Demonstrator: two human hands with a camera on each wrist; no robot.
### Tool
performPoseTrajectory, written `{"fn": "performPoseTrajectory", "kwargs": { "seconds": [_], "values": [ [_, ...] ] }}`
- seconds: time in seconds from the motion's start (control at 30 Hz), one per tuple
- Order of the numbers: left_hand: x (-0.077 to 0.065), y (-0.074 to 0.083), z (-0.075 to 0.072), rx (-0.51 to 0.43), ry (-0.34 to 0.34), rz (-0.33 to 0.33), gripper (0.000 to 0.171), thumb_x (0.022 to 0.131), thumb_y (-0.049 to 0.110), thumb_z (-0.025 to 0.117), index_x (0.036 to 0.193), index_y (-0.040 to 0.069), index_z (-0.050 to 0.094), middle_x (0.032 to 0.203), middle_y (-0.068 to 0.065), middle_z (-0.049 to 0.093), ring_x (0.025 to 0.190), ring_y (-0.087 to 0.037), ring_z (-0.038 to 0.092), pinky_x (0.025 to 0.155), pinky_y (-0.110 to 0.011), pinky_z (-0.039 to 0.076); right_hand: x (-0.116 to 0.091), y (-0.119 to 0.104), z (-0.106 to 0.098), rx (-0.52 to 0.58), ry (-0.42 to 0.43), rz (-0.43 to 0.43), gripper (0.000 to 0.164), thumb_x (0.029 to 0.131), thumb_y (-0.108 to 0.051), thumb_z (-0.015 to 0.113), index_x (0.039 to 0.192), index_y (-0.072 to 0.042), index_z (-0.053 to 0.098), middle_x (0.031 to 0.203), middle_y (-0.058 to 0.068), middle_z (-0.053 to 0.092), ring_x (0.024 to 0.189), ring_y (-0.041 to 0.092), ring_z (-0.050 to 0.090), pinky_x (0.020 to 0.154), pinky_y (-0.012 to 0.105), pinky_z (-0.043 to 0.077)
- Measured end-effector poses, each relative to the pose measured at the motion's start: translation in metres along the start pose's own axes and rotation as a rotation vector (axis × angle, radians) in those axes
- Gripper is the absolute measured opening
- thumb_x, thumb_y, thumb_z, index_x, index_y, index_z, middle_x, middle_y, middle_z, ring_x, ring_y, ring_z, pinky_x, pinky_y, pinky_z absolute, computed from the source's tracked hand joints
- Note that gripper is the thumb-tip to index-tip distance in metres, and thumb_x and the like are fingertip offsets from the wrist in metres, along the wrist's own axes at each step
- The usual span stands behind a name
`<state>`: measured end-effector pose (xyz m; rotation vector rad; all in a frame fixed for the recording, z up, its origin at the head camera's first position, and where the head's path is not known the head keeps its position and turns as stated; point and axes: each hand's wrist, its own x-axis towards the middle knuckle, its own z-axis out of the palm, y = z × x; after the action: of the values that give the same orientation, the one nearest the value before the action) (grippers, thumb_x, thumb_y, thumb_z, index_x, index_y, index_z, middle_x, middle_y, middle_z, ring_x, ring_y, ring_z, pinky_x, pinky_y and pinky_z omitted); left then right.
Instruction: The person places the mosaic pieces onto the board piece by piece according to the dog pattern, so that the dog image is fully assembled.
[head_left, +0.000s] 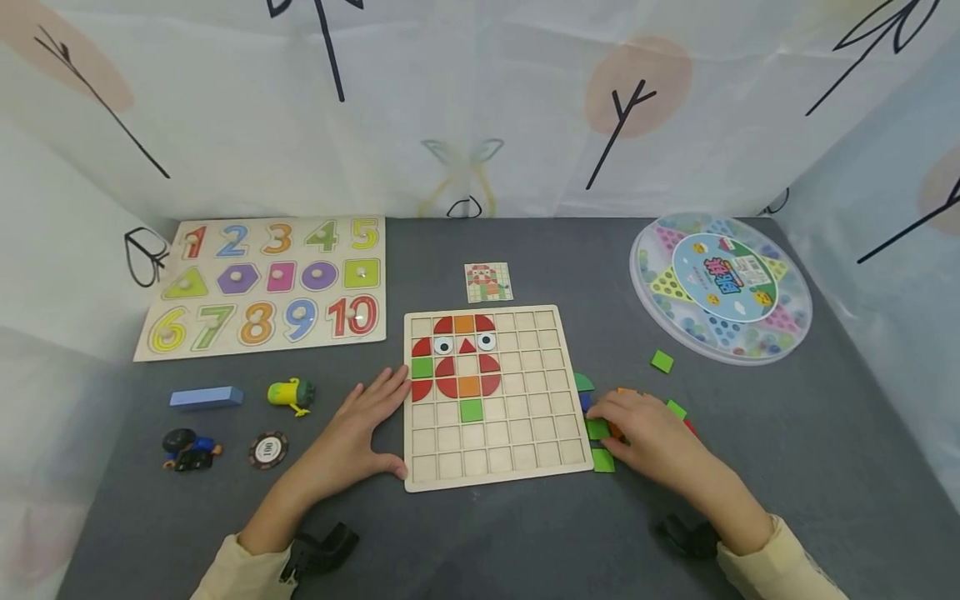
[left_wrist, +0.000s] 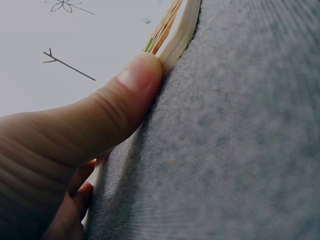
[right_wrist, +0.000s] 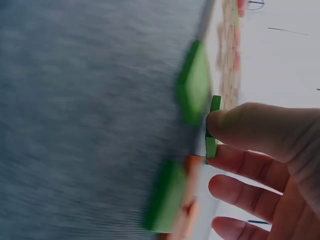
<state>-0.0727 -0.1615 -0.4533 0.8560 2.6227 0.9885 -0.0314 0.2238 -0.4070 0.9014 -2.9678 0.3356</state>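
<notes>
The wooden grid board [head_left: 525, 433] lies in the middle, with red, orange and green pieces and two eye pieces set in its upper left cells. At its left edge, my left hand [head_left: 352, 433] rests with fingers extended, the thumb [left_wrist: 142, 75] touching the rim. Beyond the right edge, my right hand [head_left: 652, 437] pinches a green square tile [right_wrist: 212, 146] between thumb and forefinger. More loose tiles lie around and partly under that hand, among them a green square [head_left: 603, 461] beside the board. A small picture card [head_left: 488, 282] sits just behind the board.
A number-and-shape puzzle board [head_left: 300, 258] lies back left, and a round patterned game box [head_left: 720, 279] back right. To the left are a blue block [head_left: 206, 398], a yellow-green toy [head_left: 291, 394], a toy figure [head_left: 191, 451] and a poker chip [head_left: 268, 450]. A patterned cloth hangs behind.
</notes>
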Motion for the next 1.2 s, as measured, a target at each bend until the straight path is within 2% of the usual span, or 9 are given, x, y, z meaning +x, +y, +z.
{"fn": "performPoseTrajectory", "kwargs": {
  "seconds": [0.1, 0.2, 0.33, 0.47, 0.6, 0.73, 0.93, 1.2],
  "values": [
    [0.000, 0.000, 0.000, 0.003, -0.003, -0.003, 0.110, 0.048, 0.051, 0.073, 0.139, 0.015, 0.022, 0.145, 0.005, 0.012, 0.133, -0.018, 0.005, 0.104, -0.048, 0.002, 0.005, -0.007, -0.005, 0.010, 0.034, -0.015, 0.028, 0.066, -0.015, 0.073, 0.092, -0.017, 0.061, 0.089, -0.007, 0.056, 0.076, 0.008, 0.050, 0.067, 0.030, 0.043],
    [-0.001, -0.001, 0.000, 0.003, -0.003, -0.004, 0.110, 0.048, 0.051, 0.073, 0.139, 0.015, 0.022, 0.145, 0.005, 0.012, 0.133, -0.018, 0.005, 0.104, -0.048, 0.002, 0.016, -0.021, -0.005, 0.055, 0.063, -0.067, 0.026, 0.067, -0.015, 0.071, 0.090, -0.019, 0.060, 0.089, -0.009, 0.055, 0.075, 0.006, 0.049, 0.066, 0.028, 0.042],
    [-0.001, -0.001, 0.001, -0.006, -0.002, -0.003, 0.110, 0.049, 0.050, 0.073, 0.139, 0.014, 0.022, 0.145, 0.005, 0.012, 0.133, -0.018, 0.005, 0.103, -0.049, 0.002, 0.038, -0.048, 0.005, 0.104, 0.038, -0.166, 0.023, 0.069, -0.018, 0.070, 0.090, -0.019, 0.059, 0.088, -0.010, 0.054, 0.077, 0.006, 0.049, 0.068, 0.026, 0.042],
    [-0.001, -0.002, 0.002, -0.006, -0.006, -0.008, 0.110, 0.049, 0.051, 0.073, 0.139, 0.015, 0.022, 0.145, 0.005, 0.012, 0.133, -0.018, 0.005, 0.103, -0.049, 0.002, 0.060, -0.073, 0.018, 0.077, 0.007, -0.218, 0.019, 0.073, -0.019, 0.066, 0.091, -0.021, 0.060, 0.086, -0.010, 0.053, 0.080, 0.006, 0.050, 0.069, 0.027, 0.042],
    [-0.001, -0.001, 0.002, 0.002, -0.003, -0.012, 0.109, 0.049, 0.051, 0.073, 0.139, 0.015, 0.023, 0.145, 0.006, 0.012, 0.133, -0.018, 0.005, 0.103, -0.049, 0.002, 0.075, -0.088, 0.025, 0.041, 0.023, -0.214, 0.016, 0.074, -0.019, 0.065, 0.090, -0.022, 0.062, 0.087, -0.009, 0.054, 0.082, 0.008, 0.051, 0.067, 0.027, 0.041],
    [0.000, 0.001, 0.000, 0.005, -0.006, -0.013, 0.108, 0.049, 0.050, 0.074, 0.139, 0.014, 0.024, 0.145, 0.005, 0.013, 0.133, -0.018, 0.005, 0.103, -0.049, 0.001, 0.081, -0.096, 0.028, 0.019, 0.008, -0.194, 0.016, 0.076, -0.021, 0.065, 0.091, -0.021, 0.063, 0.089, -0.007, 0.055, 0.084, 0.009, 0.051, 0.066, 0.027, 0.040],
    [0.000, 0.002, 0.000, 0.005, -0.012, -0.015, 0.108, 0.050, 0.049, 0.074, 0.139, 0.014, 0.023, 0.145, 0.005, 0.013, 0.133, -0.018, 0.005, 0.104, -0.048, 0.001, 0.083, -0.097, 0.031, -0.007, -0.021, -0.170, 0.017, 0.076, -0.024, 0.066, 0.093, -0.022, 0.064, 0.089, -0.007, 0.055, 0.084, 0.009, 0.051, 0.065, 0.026, 0.039],
    [0.000, 0.001, 0.000, 0.004, -0.013, -0.027, 0.109, 0.049, 0.051, 0.073, 0.139, 0.015, 0.023, 0.145, 0.006, 0.012, 0.133, -0.017, 0.004, 0.104, -0.048, 0.001, 0.083, -0.095, 0.028, 0.018, -0.041, -0.155, 0.019, 0.075, -0.024, 0.067, 0.094, -0.023, 0.066, 0.088, -0.007, 0.054, 0.081, 0.009, 0.050, 0.065, 0.026, 0.040]
  ]
}}
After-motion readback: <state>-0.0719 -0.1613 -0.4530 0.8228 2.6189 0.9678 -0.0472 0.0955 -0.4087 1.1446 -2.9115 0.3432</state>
